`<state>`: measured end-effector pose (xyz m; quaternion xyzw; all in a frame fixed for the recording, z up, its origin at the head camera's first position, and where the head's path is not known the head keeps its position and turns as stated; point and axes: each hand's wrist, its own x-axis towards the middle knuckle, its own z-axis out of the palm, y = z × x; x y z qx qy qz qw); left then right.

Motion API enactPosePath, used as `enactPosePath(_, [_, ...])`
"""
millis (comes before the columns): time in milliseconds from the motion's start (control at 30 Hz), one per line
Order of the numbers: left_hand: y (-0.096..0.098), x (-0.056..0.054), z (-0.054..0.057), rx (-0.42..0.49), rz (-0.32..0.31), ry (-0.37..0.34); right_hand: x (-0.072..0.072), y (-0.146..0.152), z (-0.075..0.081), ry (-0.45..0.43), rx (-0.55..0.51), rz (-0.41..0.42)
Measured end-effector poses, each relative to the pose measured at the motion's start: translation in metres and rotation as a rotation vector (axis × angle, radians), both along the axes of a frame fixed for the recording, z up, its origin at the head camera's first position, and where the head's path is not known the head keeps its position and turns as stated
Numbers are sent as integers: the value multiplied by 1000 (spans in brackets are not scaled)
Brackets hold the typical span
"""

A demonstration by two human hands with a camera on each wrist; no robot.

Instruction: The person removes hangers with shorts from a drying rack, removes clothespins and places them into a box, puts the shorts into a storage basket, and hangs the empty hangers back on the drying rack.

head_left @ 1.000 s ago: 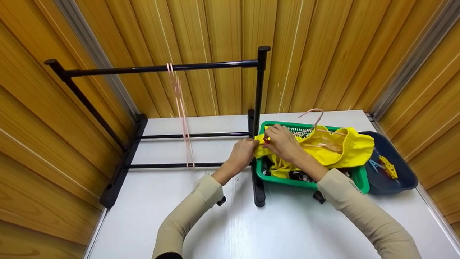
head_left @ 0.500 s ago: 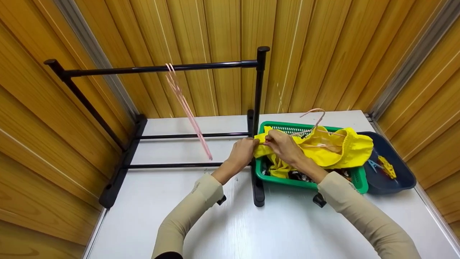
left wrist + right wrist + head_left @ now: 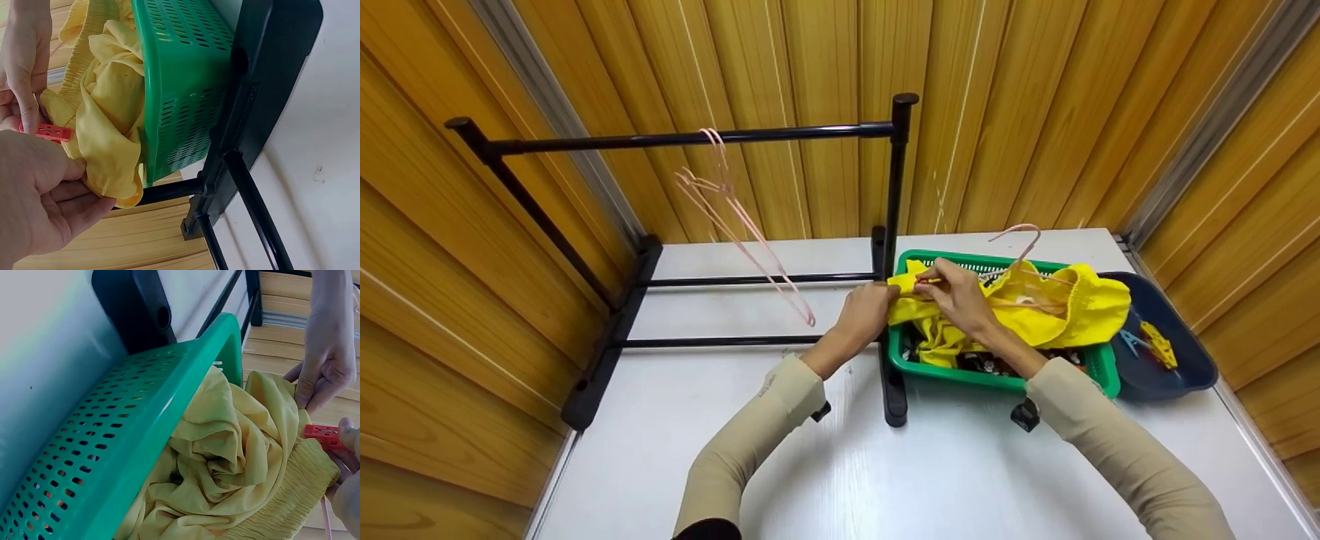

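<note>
A yellow garment point(image 3: 1099, 307) with a gathered elastic waistband lies over the green basket point(image 3: 960, 378). A pink hanger point(image 3: 1021, 226) sits in it, its hook rising above the cloth. My left hand point(image 3: 861, 311) pinches the garment's left end between thumb and fingers, beside the rack's upright. Just right of it, my right hand point(image 3: 964, 300) pinches a red clothespin point(image 3: 322, 434). The clothespin's tip is at the waistband edge, close to the left fingers in both wrist views. Part of the clothespin is hidden by the right fingers.
A black rack point(image 3: 795, 135) stands left of the basket, with pink hangers point(image 3: 725, 189) on its top rail. At right, a dark blue basin point(image 3: 1159, 382) holds yellow clothespins point(image 3: 1159, 346) and a light blue one point(image 3: 1131, 342). Dark patterned cloth shows inside the basket.
The right hand has turned and shifted slightly at the garment's edge with the red clothespin. The left hand keeps its place. The pink hangers on the rail have swung and spread apart.
</note>
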<state>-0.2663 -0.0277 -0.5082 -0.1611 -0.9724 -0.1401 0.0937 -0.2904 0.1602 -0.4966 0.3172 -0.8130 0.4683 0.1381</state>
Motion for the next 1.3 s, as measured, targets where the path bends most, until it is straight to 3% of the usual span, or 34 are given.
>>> enactPosePath(167, [1, 0, 3, -17, -6, -6, 3, 0, 1, -92, -101, -33])
enactPosePath(300, [1, 1, 5, -32, 7, -13, 2, -1, 3, -117, -142, -39])
enactPosePath(533, [3, -1, -3, -3, -17, 14, 2, 14, 12, -158, -259, -96])
enactPosePath(633, [1, -2, -6, 10, -36, 31, 7, 20, 14, -123, -146, -130])
enactPosePath(767, [-4, -2, -7, -3, -18, 42, 16, 29, 16, -51, 50, -111])
enactPosePath(933, [-12, -1, -5, -14, 22, 74, 18, 51, 24, -11, 169, -100])
enactPosePath(1033, [-14, -1, -4, -11, 19, 71, 16, 77, 30, 9, 165, -106])
enactPosePath(1133, [-13, 0, -5, -13, 26, 57, 12, 107, 35, 58, 96, -133])
enactPosePath(1300, [-16, 2, -6, -30, 65, 46, -2, 153, 40, 177, -93, -334])
